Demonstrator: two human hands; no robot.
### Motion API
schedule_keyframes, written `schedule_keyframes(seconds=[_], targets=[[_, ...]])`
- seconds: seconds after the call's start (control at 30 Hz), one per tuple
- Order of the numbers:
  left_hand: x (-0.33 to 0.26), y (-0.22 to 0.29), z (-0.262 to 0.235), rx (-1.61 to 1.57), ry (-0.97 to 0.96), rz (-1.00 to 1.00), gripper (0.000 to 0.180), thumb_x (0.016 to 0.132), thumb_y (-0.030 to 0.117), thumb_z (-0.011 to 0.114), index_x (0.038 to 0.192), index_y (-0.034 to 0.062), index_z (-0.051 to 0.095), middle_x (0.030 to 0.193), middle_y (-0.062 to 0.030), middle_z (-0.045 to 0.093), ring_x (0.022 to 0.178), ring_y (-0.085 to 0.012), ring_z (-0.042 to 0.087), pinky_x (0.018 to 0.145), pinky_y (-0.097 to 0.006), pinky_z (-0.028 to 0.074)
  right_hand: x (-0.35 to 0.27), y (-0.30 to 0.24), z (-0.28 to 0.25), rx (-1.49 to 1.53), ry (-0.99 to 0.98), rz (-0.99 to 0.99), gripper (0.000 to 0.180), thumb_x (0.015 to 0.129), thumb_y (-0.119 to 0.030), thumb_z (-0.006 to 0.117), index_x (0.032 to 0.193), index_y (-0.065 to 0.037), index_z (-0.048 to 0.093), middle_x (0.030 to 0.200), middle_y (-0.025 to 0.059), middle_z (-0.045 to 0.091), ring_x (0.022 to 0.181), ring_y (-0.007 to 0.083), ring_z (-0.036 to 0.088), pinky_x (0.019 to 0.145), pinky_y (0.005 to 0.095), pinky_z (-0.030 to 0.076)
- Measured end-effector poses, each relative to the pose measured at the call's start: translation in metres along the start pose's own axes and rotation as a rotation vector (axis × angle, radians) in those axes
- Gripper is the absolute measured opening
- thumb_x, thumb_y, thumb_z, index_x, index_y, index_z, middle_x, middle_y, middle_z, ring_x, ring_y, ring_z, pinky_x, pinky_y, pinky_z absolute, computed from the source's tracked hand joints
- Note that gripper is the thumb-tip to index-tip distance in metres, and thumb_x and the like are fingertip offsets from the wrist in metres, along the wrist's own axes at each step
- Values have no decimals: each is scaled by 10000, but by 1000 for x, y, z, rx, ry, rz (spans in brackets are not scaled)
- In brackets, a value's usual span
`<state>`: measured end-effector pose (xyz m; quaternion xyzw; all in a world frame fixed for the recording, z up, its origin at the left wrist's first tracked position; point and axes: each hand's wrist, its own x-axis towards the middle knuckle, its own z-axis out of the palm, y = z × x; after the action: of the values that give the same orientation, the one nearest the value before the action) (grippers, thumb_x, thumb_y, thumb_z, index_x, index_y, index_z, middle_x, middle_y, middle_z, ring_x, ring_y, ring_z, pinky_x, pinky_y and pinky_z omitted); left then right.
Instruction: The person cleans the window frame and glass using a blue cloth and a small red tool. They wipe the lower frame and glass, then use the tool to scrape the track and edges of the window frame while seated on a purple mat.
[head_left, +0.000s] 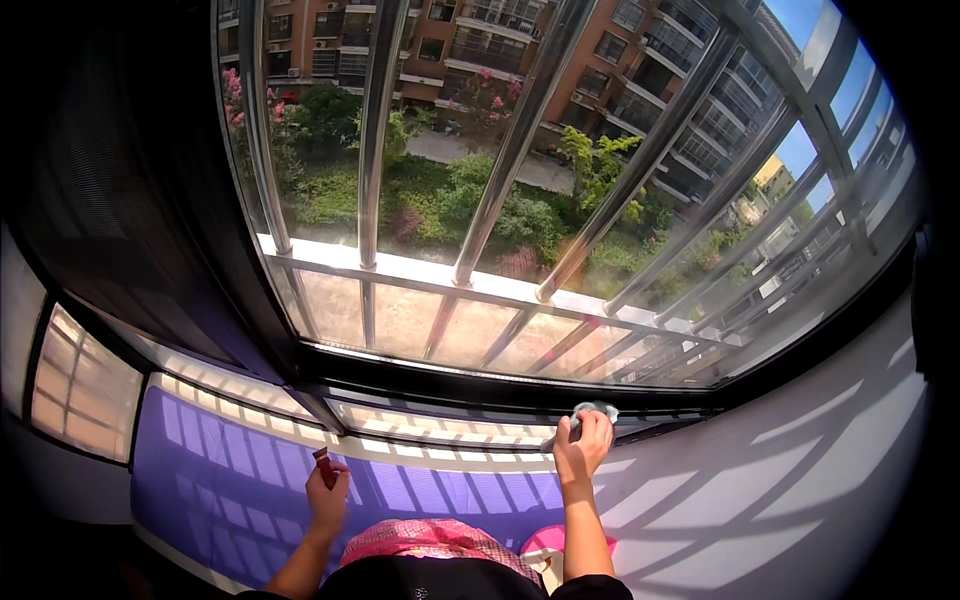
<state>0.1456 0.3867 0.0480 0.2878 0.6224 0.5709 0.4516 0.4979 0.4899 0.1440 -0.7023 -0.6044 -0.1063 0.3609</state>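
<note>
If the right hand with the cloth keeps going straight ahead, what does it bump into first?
Probably the dark lower window frame. The right hand presses a pale cloth at the track just below it; beyond is glass and metal bars. Depth is hard to judge.

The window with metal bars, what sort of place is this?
Probably an upper-floor flat: the barred window overlooks brick apartment blocks and a green courtyard garden. The right hand presses a pale crumpled cloth on the dark window track.

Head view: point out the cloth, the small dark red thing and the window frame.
cloth (592,410), head view, pale bunched part above the right hand's fingers
small dark red thing (323,461), head view, its upper end above the left hand
window frame (500,385), head view, dark bottom rail
</note>
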Motion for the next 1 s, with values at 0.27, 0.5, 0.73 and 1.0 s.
schedule_keyframes(seconds=[0.27, 0.5, 0.73, 1.0], targets=[[-29, -3, 75, -26, -148, -101, 92, 816, -29, 546, 845, 58, 534, 643, 12, 504, 504, -60, 441, 457, -191, 339, 4, -7, 11, 283, 38, -377, 125, 713, -78, 647, 834, -52, 624, 828, 94, 567, 773, 296, 570, 781, 422, 476], [-63, -18, 111, -61, -152, -96, 105, 811, -16, 562, 874, 52, 511, 678, 4, 502, 515, -59, 438, 456, -197, 336, 47, 165, -39, -6, 116, -161, 66, 777, -120, 571, 788, -68, 611, 820, 79, 598, 815, 262, 586, 962, 447, 383], [-82, -24, 150, 12, -128, -65, 86, 825, 23, 571, 869, 56, 506, 690, 4, 503, 523, -61, 442, 472, -204, 356, 90, 319, -86, -260, 119, -67, 120, 822, -143, 517, 814, -47, 588, 859, 104, 606, 840, 292, 577, 896, 435, 424], [-90, -19, 167, -6, -189, -116, 83, 815, -2, 566, 863, 43, 516, 681, -7, 514, 517, -73, 457, 466, -205, 364, 72, 230, -59, -67, 96, -59, 78, 769, -105, 589, 747, -31, 582, 799, 113, 587, 818, 307, 567, 834, 417, 433]])
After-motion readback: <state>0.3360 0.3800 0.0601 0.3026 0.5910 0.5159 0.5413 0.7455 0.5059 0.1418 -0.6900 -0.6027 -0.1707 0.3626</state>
